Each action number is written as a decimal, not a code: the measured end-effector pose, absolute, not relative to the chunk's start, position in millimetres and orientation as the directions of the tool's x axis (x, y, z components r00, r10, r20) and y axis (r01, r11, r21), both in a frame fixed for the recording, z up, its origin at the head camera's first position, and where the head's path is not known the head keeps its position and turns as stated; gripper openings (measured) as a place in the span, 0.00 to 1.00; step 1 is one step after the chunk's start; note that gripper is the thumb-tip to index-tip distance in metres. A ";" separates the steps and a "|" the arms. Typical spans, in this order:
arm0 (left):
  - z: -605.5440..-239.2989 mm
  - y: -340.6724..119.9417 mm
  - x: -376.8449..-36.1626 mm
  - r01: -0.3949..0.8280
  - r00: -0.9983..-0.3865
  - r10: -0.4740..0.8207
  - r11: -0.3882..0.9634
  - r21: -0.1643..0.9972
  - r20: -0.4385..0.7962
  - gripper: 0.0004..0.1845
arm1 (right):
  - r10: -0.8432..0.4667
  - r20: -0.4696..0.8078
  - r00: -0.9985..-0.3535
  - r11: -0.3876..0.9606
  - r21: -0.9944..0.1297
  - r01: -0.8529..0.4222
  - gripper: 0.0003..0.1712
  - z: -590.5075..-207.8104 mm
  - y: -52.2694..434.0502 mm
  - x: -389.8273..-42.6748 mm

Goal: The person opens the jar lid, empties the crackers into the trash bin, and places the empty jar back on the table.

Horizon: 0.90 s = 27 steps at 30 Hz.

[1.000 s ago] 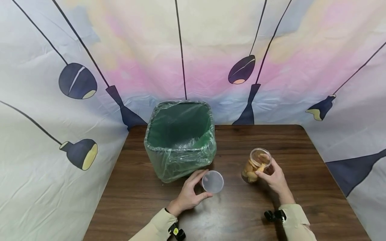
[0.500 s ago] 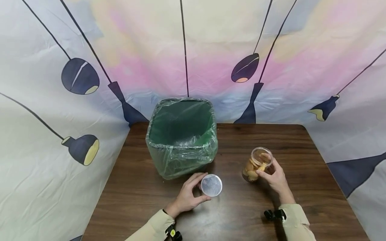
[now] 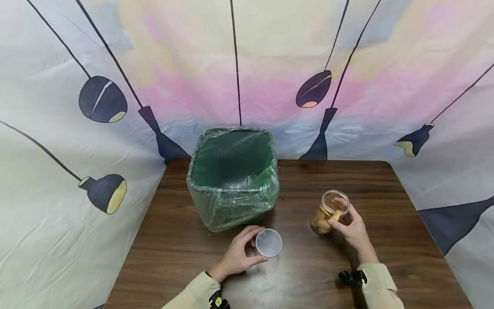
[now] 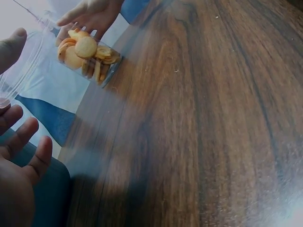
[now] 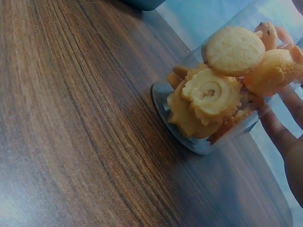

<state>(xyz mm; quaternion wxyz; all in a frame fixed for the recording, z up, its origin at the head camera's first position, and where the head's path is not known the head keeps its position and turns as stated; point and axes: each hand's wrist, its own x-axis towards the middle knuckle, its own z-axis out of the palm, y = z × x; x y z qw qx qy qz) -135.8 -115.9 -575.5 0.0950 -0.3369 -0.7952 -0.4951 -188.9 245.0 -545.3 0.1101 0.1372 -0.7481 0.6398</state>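
Observation:
A clear plastic jar [image 3: 328, 212] half full of round biscuits [image 5: 213, 94] stands open on the brown wooden table [image 3: 308, 274], right of centre. My right hand [image 3: 349, 229] grips its side; the jar [image 4: 80, 54] shows far off in the left wrist view too. My left hand [image 3: 241, 253] holds the round clear lid [image 3: 268, 243] between thumb and fingers, low over the table in front of the bin. The lid's rim [image 4: 19, 71] lies close to the left wrist camera.
A green bin [image 3: 233, 176] lined with a clear plastic bag stands at the table's back centre, just beyond the lid. A printed cloth backdrop [image 3: 115, 86] surrounds the table on three sides. Bare wood [image 4: 213, 118] lies between the hands.
My left hand has drawn the lid slightly back toward me and to the left, lowering it nearer the table. The right hand and jar have stayed put.

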 end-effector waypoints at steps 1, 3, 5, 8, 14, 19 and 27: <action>-572.9 -115.0 -135.3 0.631 -0.752 0.447 0.275 0.725 0.484 0.41 | -0.063 0.341 -0.938 0.143 -0.927 -0.347 0.38 -545.2 245.2 -189.1; -565.5 -113.3 -133.6 0.632 -0.747 0.455 0.263 0.729 0.484 0.40 | -0.064 0.341 -0.938 0.142 -0.927 -0.347 0.38 -545.2 245.5 -189.5; -555.7 -111.9 -130.5 0.625 -0.749 0.461 0.253 0.739 0.476 0.40 | -0.064 0.340 -0.938 0.140 -0.928 -0.346 0.38 -545.8 245.9 -189.5; -543.9 -110.6 -125.9 0.629 -0.744 0.471 0.255 0.735 0.473 0.38 | -0.069 0.339 -0.938 0.140 -0.928 -0.346 0.38 -547.2 246.6 -189.2; -547.0 -109.1 -124.0 0.644 -0.731 0.484 0.255 0.721 0.482 0.38 | -0.059 0.336 -0.940 0.141 -0.929 -0.341 0.38 -549.5 247.0 -189.3; -573.5 -109.7 -131.2 0.649 -0.733 0.477 0.274 0.710 0.485 0.40 | -0.060 0.332 -0.941 0.153 -0.929 -0.337 0.38 -548.2 246.7 -189.3; -592.8 -112.1 -135.9 0.655 -0.728 0.495 0.297 0.695 0.475 0.39 | -0.070 0.342 -0.937 0.169 -0.922 -0.349 0.37 -547.4 246.6 -188.9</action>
